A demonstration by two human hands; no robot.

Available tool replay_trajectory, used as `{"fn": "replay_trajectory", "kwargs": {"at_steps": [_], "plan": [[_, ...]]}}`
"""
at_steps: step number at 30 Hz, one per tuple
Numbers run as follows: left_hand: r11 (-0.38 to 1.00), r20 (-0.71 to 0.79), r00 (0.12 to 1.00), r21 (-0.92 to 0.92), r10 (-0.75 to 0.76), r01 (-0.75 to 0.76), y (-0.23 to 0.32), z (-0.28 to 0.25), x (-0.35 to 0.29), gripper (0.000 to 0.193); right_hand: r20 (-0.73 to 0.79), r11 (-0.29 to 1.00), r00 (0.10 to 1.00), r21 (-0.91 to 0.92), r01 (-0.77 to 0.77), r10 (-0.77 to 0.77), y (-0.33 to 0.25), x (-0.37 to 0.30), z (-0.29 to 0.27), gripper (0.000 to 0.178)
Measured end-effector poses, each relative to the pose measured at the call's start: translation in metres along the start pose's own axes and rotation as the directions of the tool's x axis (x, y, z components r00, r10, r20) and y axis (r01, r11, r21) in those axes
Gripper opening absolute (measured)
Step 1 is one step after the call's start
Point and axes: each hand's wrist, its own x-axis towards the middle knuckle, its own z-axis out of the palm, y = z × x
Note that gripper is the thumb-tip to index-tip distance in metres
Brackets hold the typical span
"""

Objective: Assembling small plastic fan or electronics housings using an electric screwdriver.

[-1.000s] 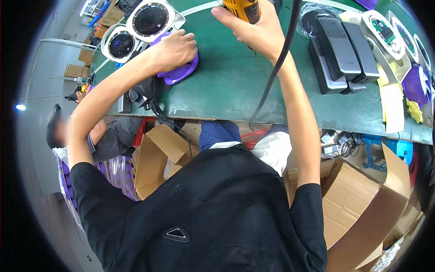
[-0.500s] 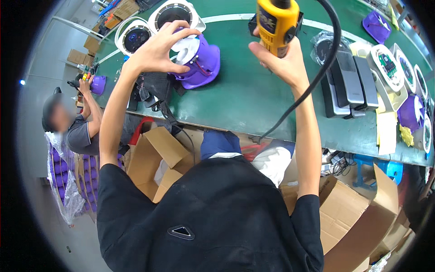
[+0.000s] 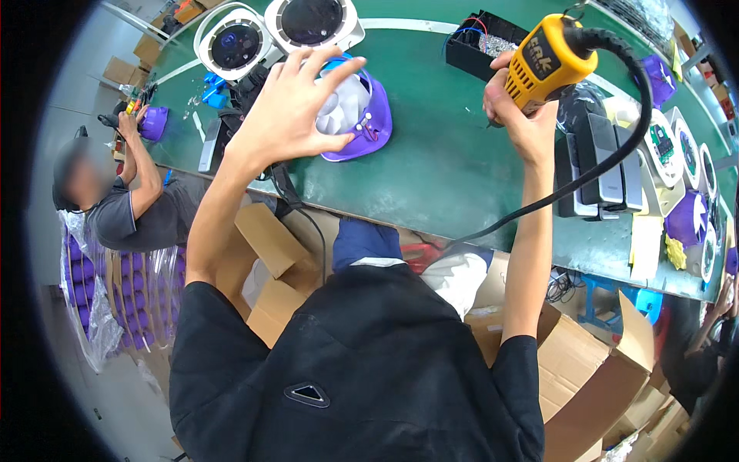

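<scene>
The yellow electric screwdriver (image 3: 548, 61) has swung out to the right since half a second ago, tilting over and uncovering the open-topped black box (image 3: 464, 55) behind it! The purple housing (image 3: 379, 108) now shows more of its white lobed insert (image 3: 339, 108), so tool and workpiece stand well apart, the inside of the piece open to view.

Biggest first: the green surface (image 3: 431, 177) carries it all. At far left a co-worker (image 3: 115, 215) sits beside it, both arms raised near a second purple shell (image 3: 155, 123). Back on the near stretch, two white units with round black faces (image 3: 314, 19) stand just beyond the left hand (image 3: 285, 115), while black oblong units (image 3: 594, 165) crowd together to the right.

Now the arms! The left forearm slants inward, its hand over the near left side of the housing, fingers spread wide and holding nothing; whether the thumb touches the rim, one cannot tell. The right forearm rises almost straight, and the right hand (image 3: 523, 123) has its fingers wrapped round the screwdriver, body leaning up and right, thick black cord (image 3: 643, 115) looping down past the wrist. Smallest of all, the thin dark bit (image 3: 490, 125) points down-left, hanging clear of the housing.
</scene>
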Motion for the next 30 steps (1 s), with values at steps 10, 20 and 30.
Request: {"fn": "replay_trajectory", "kwargs": {"at_steps": [10,20,30], "plan": [[0.913,-0.062,0.958,-0.291,0.279,-0.285,-0.018,0.022,0.017,0.086,0.128,0.955,0.992,-0.293,0.056,-0.019,0.021,-0.002,-0.001,0.038],[0.819,-0.114,0.857,-0.256,0.502,-0.514,-0.021,0.019,0.049,0.077,0.518,0.784,0.849,-0.566,0.255,0.099,0.063,-0.018,0.028,0.101],[0.767,-0.066,0.801,-0.25,0.595,-0.59,-0.017,0.009,0.054,0.077,0.48,0.721,0.877,-0.616,0.316,0.027,0.089,-0.022,0.038,0.099]]}}
